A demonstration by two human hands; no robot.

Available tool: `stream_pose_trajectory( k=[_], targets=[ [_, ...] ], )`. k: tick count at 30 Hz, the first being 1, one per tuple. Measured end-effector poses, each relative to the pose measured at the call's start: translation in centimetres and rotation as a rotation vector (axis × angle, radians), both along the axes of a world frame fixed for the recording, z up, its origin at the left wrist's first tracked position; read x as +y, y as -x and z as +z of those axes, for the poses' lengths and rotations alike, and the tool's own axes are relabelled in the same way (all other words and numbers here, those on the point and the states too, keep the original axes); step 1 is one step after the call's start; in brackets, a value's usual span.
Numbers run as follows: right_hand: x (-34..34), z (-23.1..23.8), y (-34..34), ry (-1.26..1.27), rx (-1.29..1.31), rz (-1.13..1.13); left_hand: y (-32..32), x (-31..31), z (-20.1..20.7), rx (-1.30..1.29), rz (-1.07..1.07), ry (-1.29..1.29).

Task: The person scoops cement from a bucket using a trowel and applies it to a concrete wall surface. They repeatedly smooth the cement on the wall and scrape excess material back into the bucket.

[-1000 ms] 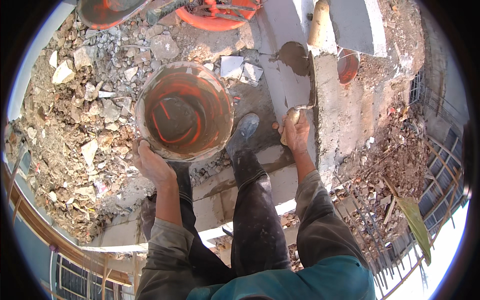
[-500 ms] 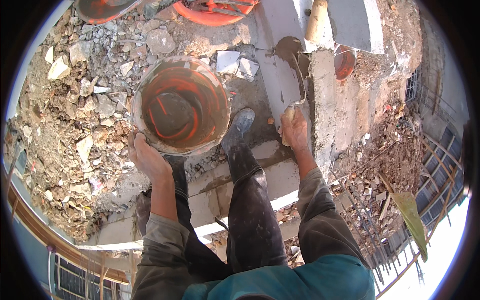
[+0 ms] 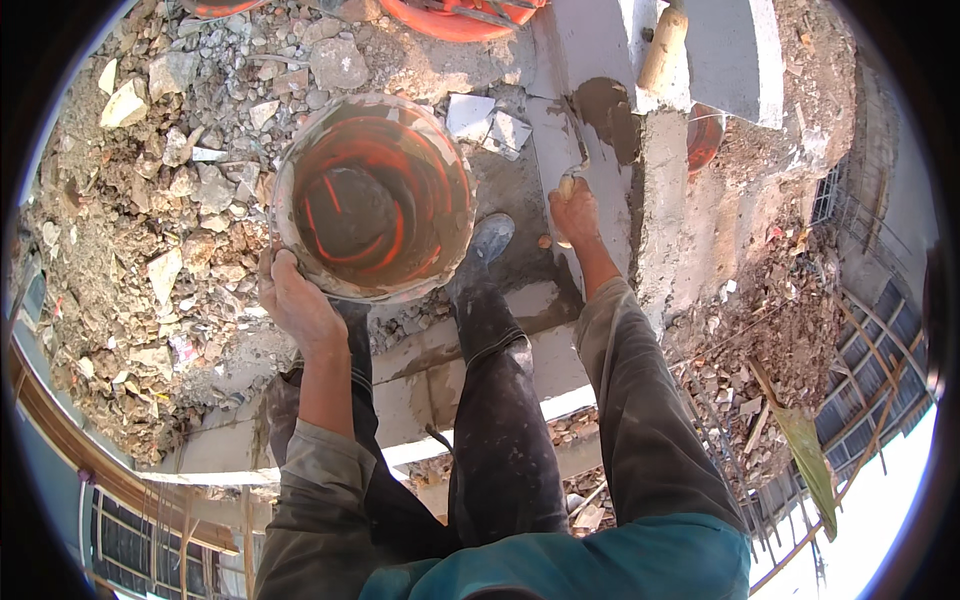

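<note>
Orange plastic shows through smeared grey on our bucket (image 3: 447,190), which sits left of the pale blockwork strip (image 3: 553,135), over the rubble ground (image 3: 200,215); whether its base rests there we can't tell, it's hidden. Our left hand (image 3: 303,308) has the near-left rim, fingers curled at the outside. Wet mortar (image 3: 350,215) lies low in it, so we'd judge it bottom-heavy, the wall a little springy, the coated lip slippery; the rim's the place to grip, with palm support beneath if lifted.

Across to the right hand (image 3: 577,217), clenched around the trowel (image 3: 568,186) by its wooden handle, above the strip, the blade seen nearly edge-on. That should handle light and stiff, best held close behind the shank. Just beside the blade, toward the strip's right edge, a dark mortar patch (image 3: 610,118), likely soft and sticky!
</note>
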State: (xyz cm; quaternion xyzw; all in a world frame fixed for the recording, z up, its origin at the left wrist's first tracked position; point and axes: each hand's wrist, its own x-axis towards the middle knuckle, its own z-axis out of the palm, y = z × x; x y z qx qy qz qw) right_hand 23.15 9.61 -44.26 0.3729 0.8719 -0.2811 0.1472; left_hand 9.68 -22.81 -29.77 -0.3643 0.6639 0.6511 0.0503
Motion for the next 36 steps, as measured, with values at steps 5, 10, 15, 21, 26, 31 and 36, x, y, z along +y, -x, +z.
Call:
stream_pose_trajectory(
  k=[5, 10, 15, 21, 26, 31, 36],
  targets=[
    [-3.2, 5.3, 0.6, 0.125, 0.125, -0.26, 0.1, -0.8, 0.4, -0.005, -0.053, 0.088],
    [-5.7, 15.5, -0.4, 0.122, 0.149, 0.081, 0.6, 0.1, 1.3, 0.061, -0.087, 0.085],
    [-5.5, 16.9, 4.4, 0.018, 0.021, 0.806, 0.5, 1.3, 1.9, 0.079, -0.22, 0.045],
    [-6.1, 13.3, 9.9, -0.245, -0.048, 1.17, 0.2, 2.9, 4.3, 0.259, -0.496, 0.197],
    [-9.4, 15.8, 9.1, 0.03, -0.092, 1.189, 0.4, 2.5, 7.2, 0.479, -0.682, 0.364],
    [-9.2, 17.0, 8.1, 0.28, 0.098, 1.122, 1.0, 0.8, 8.3, 0.588, -0.57, 0.132],
    [-9.9, 15.4, 6.4, 0.523, 0.205, 0.99, 1.2, 0.8, 8.7, 0.621, -0.74, 0.388]
  ],
)
